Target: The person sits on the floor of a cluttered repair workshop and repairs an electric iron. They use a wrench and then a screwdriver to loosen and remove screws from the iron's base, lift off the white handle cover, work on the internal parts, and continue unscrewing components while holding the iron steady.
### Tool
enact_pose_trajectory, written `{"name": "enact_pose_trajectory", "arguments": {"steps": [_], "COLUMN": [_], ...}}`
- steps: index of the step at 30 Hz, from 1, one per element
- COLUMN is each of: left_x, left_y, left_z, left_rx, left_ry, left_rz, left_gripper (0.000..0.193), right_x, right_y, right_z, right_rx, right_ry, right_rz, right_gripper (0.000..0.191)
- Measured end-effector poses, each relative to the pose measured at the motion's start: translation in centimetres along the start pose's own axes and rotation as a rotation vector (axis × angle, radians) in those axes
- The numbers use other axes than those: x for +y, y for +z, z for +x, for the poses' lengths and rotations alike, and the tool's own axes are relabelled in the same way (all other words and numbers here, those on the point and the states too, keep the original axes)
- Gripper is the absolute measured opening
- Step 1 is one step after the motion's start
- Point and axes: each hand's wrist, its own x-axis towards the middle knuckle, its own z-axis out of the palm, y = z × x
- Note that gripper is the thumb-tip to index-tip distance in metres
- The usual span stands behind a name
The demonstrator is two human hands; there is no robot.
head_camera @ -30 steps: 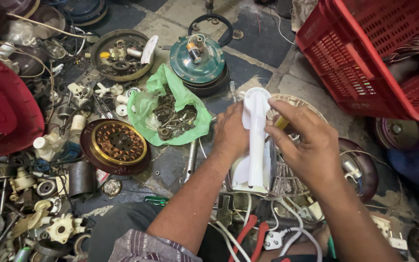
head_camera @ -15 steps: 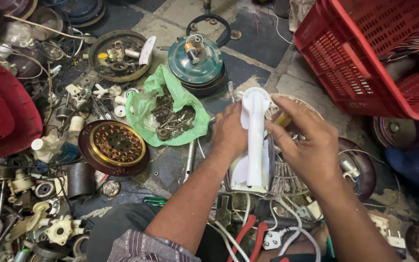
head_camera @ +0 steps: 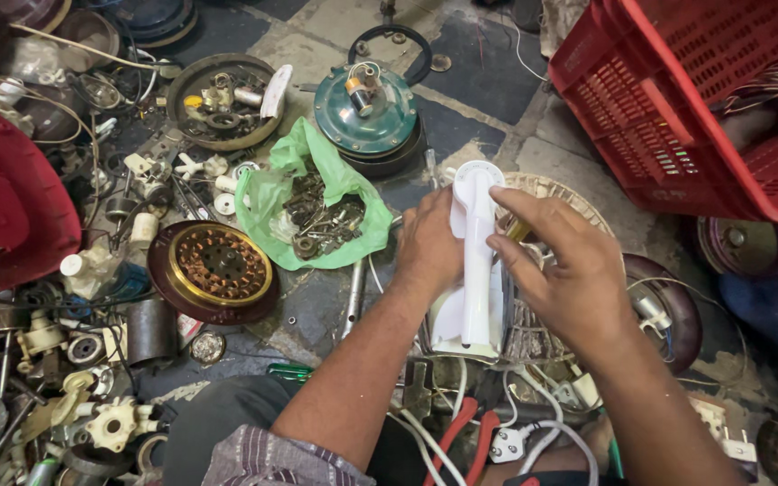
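A white plastic fan part (head_camera: 477,261), long with a rounded top, stands in front of me over a round wire fan guard (head_camera: 562,200). My left hand (head_camera: 427,243) grips its left side. My right hand (head_camera: 558,270) rests against its right side, fingers stretched across the top of the stem. Whether the right hand also pinches something small is hidden by the fingers.
A green plastic bag (head_camera: 312,209) of screws and bolts lies left of the hands. Beyond it are a teal motor housing (head_camera: 366,112), a copper-wound stator (head_camera: 218,268), a red crate (head_camera: 713,99) at upper right, red-handled pliers (head_camera: 461,436) and a white plug (head_camera: 506,443) near my knees.
Both hands stay on the white part. The right fingers have shifted slightly along its top; the part has hardly moved.
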Motion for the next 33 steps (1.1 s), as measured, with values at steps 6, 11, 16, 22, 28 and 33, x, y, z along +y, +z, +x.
{"name": "enact_pose_trajectory", "arguments": {"steps": [6, 11, 16, 22, 28, 33], "left_x": [-0.01, 0.33, 0.26, 0.02, 0.11, 0.31], "left_y": [-0.11, -0.26, -0.09, 0.07, -0.15, -0.42], "left_z": [-0.14, -0.13, -0.12, -0.21, -0.12, -0.32], "left_rx": [0.022, 0.01, 0.028, 0.019, 0.024, 0.023], "left_ry": [0.023, 0.0, 0.011, 0.012, 0.024, 0.019], "left_rz": [-0.013, -0.002, 0.007, -0.007, 0.008, -0.022], "left_gripper": [0.087, 0.089, 0.086, 0.086, 0.091, 0.086], "right_x": [0.24, 0.29, 0.49, 0.49, 0.08, 0.09], "right_y": [0.22, 0.69, 0.67, 0.77, 0.49, 0.36], "right_z": [-0.13, -0.39, -0.36, -0.33, -0.37, -0.29], "right_rx": [0.052, 0.104, 0.079, 0.102, 0.102, 0.082], "right_ry": [0.026, -0.024, 0.04, -0.045, -0.062, 0.007], "right_rz": [0.037, -0.039, -0.005, -0.08, -0.075, 0.015], "right_gripper": [0.048, 0.045, 0.049, 0.049, 0.049, 0.049]}}
